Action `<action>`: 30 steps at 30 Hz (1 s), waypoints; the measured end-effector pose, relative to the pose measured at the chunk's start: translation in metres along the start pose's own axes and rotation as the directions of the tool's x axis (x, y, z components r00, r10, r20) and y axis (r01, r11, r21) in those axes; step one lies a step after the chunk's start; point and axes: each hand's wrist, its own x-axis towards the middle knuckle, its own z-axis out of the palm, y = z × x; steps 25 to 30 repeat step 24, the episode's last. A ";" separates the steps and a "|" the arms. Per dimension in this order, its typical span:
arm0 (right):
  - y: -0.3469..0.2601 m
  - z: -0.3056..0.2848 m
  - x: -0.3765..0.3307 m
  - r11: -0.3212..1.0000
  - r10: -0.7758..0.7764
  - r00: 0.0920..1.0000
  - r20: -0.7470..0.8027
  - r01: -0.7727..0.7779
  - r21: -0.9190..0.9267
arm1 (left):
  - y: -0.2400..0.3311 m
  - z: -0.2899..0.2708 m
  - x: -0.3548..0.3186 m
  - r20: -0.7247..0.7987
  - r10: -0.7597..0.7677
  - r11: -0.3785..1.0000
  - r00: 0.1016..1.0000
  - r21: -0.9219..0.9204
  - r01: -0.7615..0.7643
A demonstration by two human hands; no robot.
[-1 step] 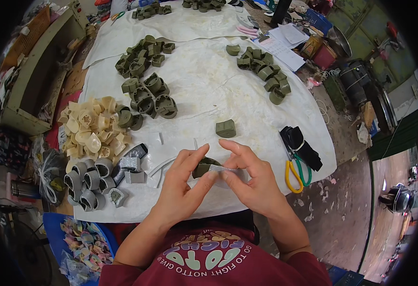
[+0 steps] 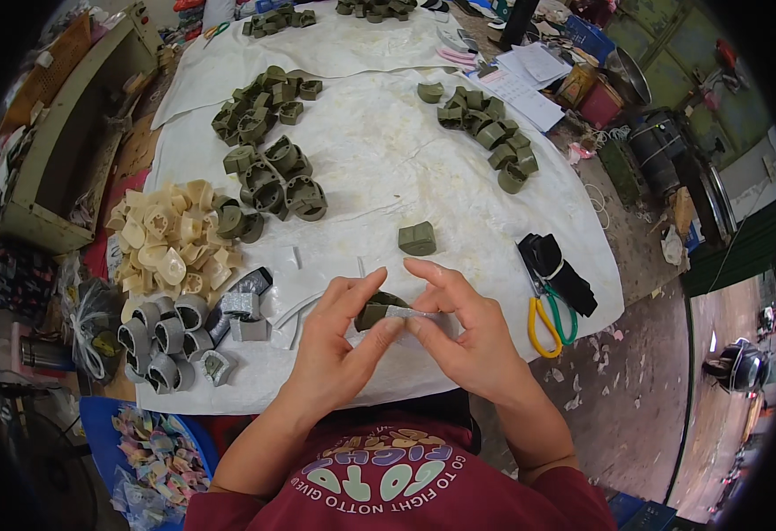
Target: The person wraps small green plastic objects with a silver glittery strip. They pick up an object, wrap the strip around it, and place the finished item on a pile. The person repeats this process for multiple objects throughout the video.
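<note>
Both hands meet over the white sheet (image 2: pixel 388 177), left hand (image 2: pixel 335 350) pinching a small olive-green piece (image 2: pixel 375 310) steady while the right hand (image 2: pixel 463 327) pinches a clear strip (image 2: pixel 414 313) against it, another green piece (image 2: pixel 417 238) just beyond the fingertips.

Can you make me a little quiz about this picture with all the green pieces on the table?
1. True or false: both hands hold one green piece together.
2. Which lies right of the hands? A) scissors B) a hammer C) a cup
3. What colour is the heap of pieces left of the white sheet?

Key: 1 true. 2 A. 3 cream; the left hand and right hand work just below it.
</note>
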 end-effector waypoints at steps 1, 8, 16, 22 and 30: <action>0.003 0.000 0.000 0.995 -0.070 0.997 -0.036 0.067 -0.073 | -0.005 0.001 0.001 -0.010 0.011 1.000 1.000 0.001 -0.011; 0.051 0.017 -0.041 0.994 -0.105 0.987 -0.119 0.105 -0.010 | -0.011 0.012 -0.001 -0.287 0.034 0.984 0.957 -0.157 -0.082; 0.062 0.034 -0.023 0.304 0.145 0.985 -0.097 0.049 0.951 | -0.003 0.023 -0.012 -0.194 0.134 0.988 0.972 -0.045 -0.145; 0.073 0.024 -0.020 0.248 0.101 0.995 0.011 -0.036 0.968 | 0.005 0.024 -0.018 -0.109 0.106 0.994 0.988 -0.020 -0.109; 0.074 0.019 -0.021 0.250 0.067 0.997 0.047 -0.062 0.966 | 0.003 0.022 -0.020 -0.038 0.098 0.995 0.994 -0.004 -0.099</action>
